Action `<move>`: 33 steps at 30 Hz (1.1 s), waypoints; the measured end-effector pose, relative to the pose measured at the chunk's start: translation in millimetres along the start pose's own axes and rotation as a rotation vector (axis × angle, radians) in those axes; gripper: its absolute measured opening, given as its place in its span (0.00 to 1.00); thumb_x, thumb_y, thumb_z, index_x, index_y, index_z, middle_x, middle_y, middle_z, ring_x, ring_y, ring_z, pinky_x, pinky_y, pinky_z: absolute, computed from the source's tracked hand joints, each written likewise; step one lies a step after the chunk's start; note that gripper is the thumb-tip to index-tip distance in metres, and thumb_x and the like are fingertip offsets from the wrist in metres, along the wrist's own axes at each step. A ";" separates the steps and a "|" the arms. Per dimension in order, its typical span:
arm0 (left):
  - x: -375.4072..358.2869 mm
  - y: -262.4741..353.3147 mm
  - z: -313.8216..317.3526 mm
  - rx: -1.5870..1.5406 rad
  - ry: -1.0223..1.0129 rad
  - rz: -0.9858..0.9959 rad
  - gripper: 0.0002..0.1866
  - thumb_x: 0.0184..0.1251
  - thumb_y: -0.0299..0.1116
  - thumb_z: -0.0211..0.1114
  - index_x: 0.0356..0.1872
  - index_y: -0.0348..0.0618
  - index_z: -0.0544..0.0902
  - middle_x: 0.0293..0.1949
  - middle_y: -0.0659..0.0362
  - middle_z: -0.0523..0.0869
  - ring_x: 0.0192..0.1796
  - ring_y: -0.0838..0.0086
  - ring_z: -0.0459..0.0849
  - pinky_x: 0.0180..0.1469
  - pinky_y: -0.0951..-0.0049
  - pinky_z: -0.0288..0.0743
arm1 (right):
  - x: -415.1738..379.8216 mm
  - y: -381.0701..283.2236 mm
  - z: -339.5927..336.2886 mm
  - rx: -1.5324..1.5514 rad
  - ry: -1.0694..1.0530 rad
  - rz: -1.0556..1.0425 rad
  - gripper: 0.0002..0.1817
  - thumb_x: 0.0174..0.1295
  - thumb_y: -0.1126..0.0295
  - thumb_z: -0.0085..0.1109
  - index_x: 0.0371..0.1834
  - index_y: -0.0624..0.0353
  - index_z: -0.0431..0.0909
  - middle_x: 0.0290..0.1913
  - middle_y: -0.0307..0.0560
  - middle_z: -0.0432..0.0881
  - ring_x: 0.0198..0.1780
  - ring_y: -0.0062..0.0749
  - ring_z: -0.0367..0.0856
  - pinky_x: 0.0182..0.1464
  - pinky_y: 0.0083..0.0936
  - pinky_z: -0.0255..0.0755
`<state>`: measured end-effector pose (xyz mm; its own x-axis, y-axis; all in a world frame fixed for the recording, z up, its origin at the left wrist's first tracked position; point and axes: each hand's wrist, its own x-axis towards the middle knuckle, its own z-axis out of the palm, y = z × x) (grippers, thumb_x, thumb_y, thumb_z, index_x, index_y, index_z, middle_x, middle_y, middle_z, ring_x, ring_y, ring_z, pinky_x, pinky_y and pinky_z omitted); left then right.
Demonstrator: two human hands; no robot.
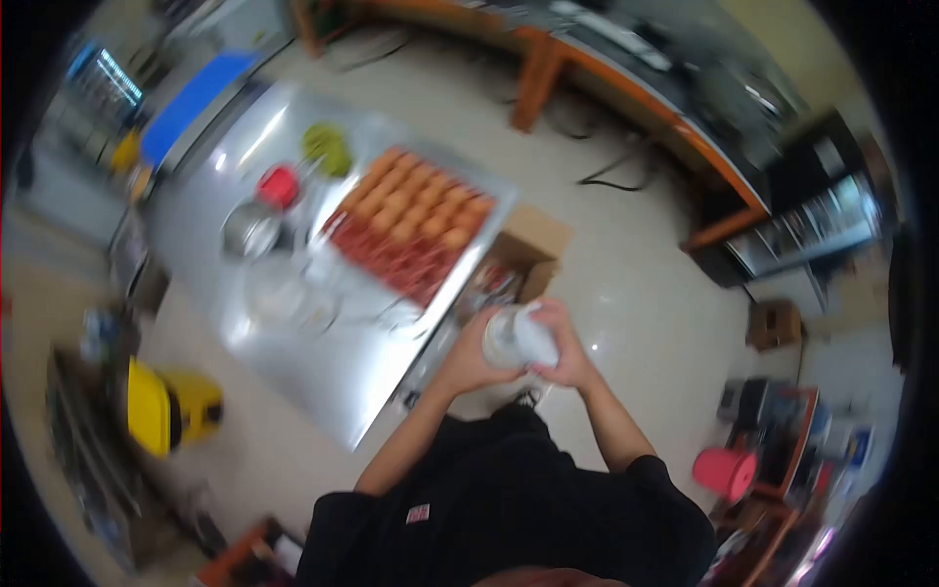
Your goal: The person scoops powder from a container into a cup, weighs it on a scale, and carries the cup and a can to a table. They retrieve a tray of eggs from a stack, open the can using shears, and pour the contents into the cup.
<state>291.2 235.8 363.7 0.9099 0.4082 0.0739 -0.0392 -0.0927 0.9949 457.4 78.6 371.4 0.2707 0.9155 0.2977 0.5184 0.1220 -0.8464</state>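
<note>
My left hand (471, 358) is wrapped round a clear jar (501, 338) in front of my body. On the jar's right side, my right hand (562, 342) holds its white lid (535, 337). Whether the lid is fully on the jar cannot be made out. Both hands are beyond the right edge of the steel table (333, 391). An egg tray (391, 264) on that table holds several brown eggs (416, 201) in its upper part, with bare red cups in its lower part.
The table also bears a metal bowl (251, 231), a red container (278, 187) and a green item (327, 150). An open cardboard box (533, 245) stands beside it. A yellow bin (171, 406) is at left, a pink bucket (725, 473) at right.
</note>
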 end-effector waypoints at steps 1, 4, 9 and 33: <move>16.0 -15.6 31.7 0.038 -0.103 -0.004 0.52 0.37 0.40 0.86 0.69 0.40 0.70 0.62 0.50 0.78 0.67 0.63 0.76 0.69 0.62 0.69 | -19.7 -4.9 -28.1 -0.105 -0.053 0.016 0.43 0.43 0.63 0.75 0.69 0.50 0.73 0.69 0.61 0.63 0.71 0.57 0.64 0.74 0.44 0.59; 63.2 -32.9 137.3 0.077 -0.321 -0.012 0.53 0.35 0.44 0.86 0.68 0.39 0.71 0.60 0.46 0.82 0.65 0.55 0.79 0.67 0.57 0.72 | -79.1 9.3 -113.4 -0.181 -0.126 0.086 0.42 0.44 0.65 0.75 0.71 0.41 0.77 0.69 0.59 0.64 0.72 0.58 0.64 0.74 0.41 0.63; 149.1 -3.9 310.3 0.028 -0.605 -0.098 0.52 0.41 0.41 0.85 0.70 0.38 0.67 0.59 0.47 0.81 0.63 0.60 0.81 0.64 0.62 0.75 | -183.1 66.6 -265.6 -0.176 -0.051 0.153 0.41 0.47 0.64 0.74 0.72 0.43 0.75 0.69 0.62 0.65 0.70 0.59 0.67 0.72 0.42 0.66; 640.9 -48.7 786.5 -0.005 -0.833 0.221 0.47 0.38 0.38 0.88 0.61 0.36 0.72 0.50 0.47 0.85 0.52 0.60 0.87 0.53 0.61 0.80 | -184.2 299.6 -773.5 -0.718 0.439 1.070 0.34 0.69 0.39 0.48 0.69 0.51 0.72 0.53 0.68 0.80 0.52 0.65 0.82 0.55 0.53 0.78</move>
<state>1201.0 -212.4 308.9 0.8875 -0.4179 0.1941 -0.2515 -0.0864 0.9640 1190.3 -350.1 404.5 0.9668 0.2225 -0.1256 0.1613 -0.9126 -0.3756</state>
